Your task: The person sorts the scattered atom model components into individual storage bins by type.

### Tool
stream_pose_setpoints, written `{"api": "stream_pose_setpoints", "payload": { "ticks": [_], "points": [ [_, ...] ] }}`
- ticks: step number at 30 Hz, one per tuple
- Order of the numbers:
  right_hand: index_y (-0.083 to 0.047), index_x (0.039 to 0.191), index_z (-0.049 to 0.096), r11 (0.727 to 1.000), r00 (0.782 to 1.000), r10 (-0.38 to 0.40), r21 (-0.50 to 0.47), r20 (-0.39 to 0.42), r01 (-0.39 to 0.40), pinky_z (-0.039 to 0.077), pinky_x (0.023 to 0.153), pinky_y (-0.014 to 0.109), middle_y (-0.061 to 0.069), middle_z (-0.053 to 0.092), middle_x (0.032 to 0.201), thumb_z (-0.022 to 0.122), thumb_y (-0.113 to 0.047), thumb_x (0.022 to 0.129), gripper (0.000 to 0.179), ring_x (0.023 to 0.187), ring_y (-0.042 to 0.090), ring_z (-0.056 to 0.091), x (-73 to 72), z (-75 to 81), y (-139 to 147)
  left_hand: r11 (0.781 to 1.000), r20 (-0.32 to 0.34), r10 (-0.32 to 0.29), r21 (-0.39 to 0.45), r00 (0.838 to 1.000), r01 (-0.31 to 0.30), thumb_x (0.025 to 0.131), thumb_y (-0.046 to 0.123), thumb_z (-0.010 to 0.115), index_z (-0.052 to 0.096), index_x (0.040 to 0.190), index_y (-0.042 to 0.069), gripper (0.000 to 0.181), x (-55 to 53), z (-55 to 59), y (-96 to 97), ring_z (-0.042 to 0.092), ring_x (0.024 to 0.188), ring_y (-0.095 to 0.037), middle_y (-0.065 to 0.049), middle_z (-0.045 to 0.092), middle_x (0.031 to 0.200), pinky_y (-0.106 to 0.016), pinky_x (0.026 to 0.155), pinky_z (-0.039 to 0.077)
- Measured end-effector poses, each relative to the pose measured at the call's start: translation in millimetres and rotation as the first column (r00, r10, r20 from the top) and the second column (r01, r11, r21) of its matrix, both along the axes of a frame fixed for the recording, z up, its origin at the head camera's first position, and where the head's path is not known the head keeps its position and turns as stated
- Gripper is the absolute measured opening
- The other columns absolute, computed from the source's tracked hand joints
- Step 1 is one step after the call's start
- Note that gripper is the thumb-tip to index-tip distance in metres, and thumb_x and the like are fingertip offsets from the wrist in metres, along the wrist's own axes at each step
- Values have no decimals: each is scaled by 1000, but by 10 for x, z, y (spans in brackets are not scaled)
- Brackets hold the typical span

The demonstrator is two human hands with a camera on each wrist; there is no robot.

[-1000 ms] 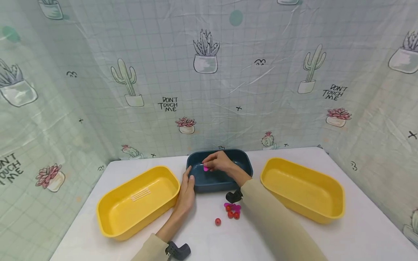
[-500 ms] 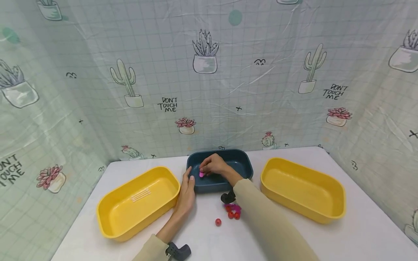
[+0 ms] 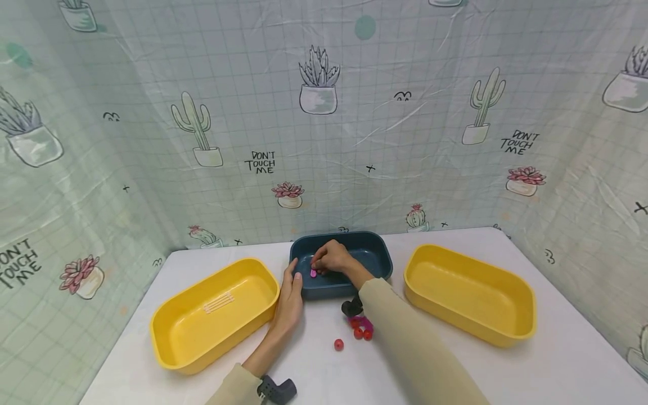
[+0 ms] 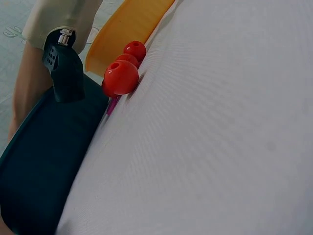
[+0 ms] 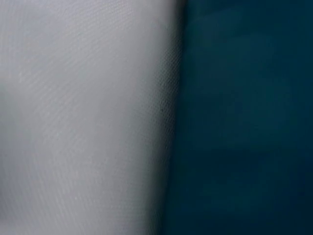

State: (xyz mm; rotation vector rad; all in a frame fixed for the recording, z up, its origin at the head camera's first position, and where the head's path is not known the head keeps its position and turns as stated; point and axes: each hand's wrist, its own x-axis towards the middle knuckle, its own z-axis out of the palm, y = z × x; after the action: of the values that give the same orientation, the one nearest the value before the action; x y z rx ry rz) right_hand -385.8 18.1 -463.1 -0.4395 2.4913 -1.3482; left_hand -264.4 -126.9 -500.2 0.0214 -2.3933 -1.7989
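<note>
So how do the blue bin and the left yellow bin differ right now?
Colour: the blue bin is dark, the left yellow bin bright.
Pose: in the head view the blue bin sits nearly square-on; the left yellow bin is angled.
Contents: the right grip pinches a pink piece within the blue bin; pale sticks lie in the left yellow bin.
Shared: both open-topped, round-cornered.
</note>
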Motion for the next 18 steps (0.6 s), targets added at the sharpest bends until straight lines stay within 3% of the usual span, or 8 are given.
{"api": "stream_pose_setpoints", "payload": {
  "ticks": [18],
  "points": [
    [-1,93,81,996,998,22,92,-61,-16,62,63,26,10,77,85,76,-4,91,6,64,8,65,16,-5,-25,1000,0,-15,-4,1000,15,115,31,30,25,164,25,50,1,5,-3,23,160,-31,-7,22,173,-59,129,16]
  ]
}}
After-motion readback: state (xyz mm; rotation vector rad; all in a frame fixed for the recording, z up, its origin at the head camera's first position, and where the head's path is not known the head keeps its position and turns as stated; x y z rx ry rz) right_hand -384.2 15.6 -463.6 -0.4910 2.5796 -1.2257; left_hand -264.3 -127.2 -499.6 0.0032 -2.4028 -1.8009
